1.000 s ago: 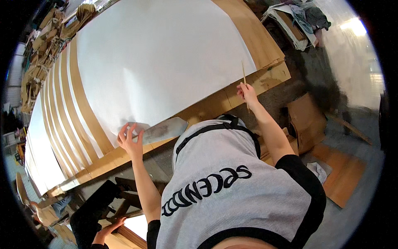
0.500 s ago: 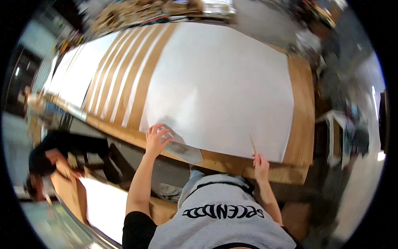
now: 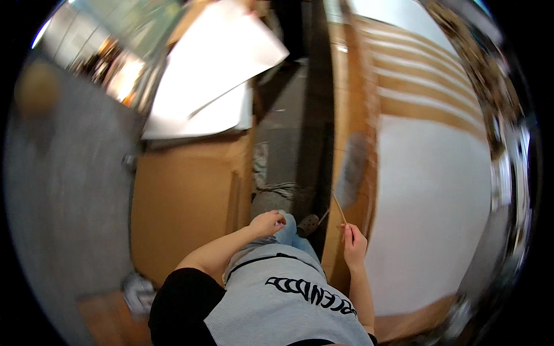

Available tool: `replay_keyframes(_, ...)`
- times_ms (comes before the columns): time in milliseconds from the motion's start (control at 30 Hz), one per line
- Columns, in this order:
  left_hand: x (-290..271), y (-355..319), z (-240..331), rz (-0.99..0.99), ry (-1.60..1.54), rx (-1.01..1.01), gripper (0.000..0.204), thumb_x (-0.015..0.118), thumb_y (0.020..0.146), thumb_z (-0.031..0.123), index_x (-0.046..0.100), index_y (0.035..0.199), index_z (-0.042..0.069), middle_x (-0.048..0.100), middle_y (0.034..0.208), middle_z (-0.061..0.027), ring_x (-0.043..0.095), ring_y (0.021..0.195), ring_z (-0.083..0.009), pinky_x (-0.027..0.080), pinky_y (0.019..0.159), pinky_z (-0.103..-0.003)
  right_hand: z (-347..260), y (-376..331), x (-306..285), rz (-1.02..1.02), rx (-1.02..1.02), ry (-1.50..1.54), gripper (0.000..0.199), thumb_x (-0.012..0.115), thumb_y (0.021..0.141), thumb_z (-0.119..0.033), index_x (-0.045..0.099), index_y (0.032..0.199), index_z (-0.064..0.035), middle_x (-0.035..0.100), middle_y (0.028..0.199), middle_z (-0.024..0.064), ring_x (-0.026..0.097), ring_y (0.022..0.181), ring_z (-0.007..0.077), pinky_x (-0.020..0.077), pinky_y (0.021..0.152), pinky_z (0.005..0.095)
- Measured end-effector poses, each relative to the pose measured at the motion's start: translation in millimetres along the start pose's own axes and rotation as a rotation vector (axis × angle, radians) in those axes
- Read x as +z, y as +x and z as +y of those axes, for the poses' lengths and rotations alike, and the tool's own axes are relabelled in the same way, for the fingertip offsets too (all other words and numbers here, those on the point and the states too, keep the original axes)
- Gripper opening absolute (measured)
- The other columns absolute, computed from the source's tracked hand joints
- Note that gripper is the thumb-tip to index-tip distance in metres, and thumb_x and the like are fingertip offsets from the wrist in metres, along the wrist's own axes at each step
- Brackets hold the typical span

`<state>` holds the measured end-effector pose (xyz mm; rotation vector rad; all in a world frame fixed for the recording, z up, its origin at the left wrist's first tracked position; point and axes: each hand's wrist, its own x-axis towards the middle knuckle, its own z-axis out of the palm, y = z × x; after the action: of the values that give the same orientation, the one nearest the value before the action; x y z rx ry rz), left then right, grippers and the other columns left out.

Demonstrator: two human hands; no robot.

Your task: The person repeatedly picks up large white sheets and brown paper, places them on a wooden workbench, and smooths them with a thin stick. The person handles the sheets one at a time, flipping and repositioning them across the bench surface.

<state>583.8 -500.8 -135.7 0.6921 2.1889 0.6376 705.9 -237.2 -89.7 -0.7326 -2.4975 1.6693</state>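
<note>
My right hand (image 3: 355, 245) is closed around a thin wooden stick (image 3: 339, 209) beside the right-hand table's edge. The stick's tip points away from me, toward a grey rounded flat piece (image 3: 352, 167) at that edge. A large white sheet (image 3: 430, 202) lies on the table just right of this hand. My left hand (image 3: 267, 224) hangs in front of my waist, its fingers loosely curled, the thumb a little apart and nothing visible in it. Nearest to it on the left is a big brown cardboard surface (image 3: 182, 196).
White sheets (image 3: 202, 81) lie on the left stack, the top one raised at an angle. A person in dark clothes (image 3: 287, 26) stands beyond them. White strips (image 3: 424, 72) alternate with brown on the right table. A narrow aisle (image 3: 283, 150) separates both sides.
My view has turned left, bringing the left stack ahead and the table to my right. My left hand has come off the white sheet to my waist. My right hand still holds the stick.
</note>
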Motion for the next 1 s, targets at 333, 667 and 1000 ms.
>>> replay_keyframes(333, 163, -185, -110, 0.538, -0.735, -0.535, 0.019, 0.055, 0.078, 0.021, 0.059, 0.087, 0.004, 0.060, 0.073, -0.0083, 0.057, 0.069, -0.0171, 0.045, 0.062, -0.031, -56, -20, 115, -0.616, -0.179, -0.189, 0.022, 0.045, 0.088, -0.019, 0.058, 0.094, -0.0027, 0.049, 0.059, 0.0018, 0.044, 0.053, 0.0072, 0.0362, 0.049, 0.0222)
replay_keyframes(667, 351, -336, -94, 1.195, -1.077, -0.927, 0.021, 0.053, 0.078, 0.023, 0.059, 0.085, 0.004, 0.061, 0.074, -0.0059, 0.057, 0.068, -0.0166, 0.045, 0.063, -0.031, -65, -151, 286, -1.217, -0.632, -0.705, 0.022, 0.048, 0.084, -0.018, 0.055, 0.106, -0.0158, 0.061, 0.078, 0.0126, 0.057, 0.064, 0.0225, 0.0439, 0.057, 0.0325)
replay_keyframes(1000, 452, -334, -33, 1.592, -1.966, -1.057, 0.019, 0.051, 0.083, 0.021, 0.058, 0.086, 0.004, 0.059, 0.072, -0.0033, 0.054, 0.062, -0.0104, 0.042, 0.055, -0.023, -59, -322, 513, -1.492, -1.366, -1.080, 0.033, 0.040, 0.085, -0.017, 0.049, 0.115, -0.0279, 0.057, 0.080, 0.0123, 0.058, 0.074, 0.0273, 0.0467, 0.060, 0.0407)
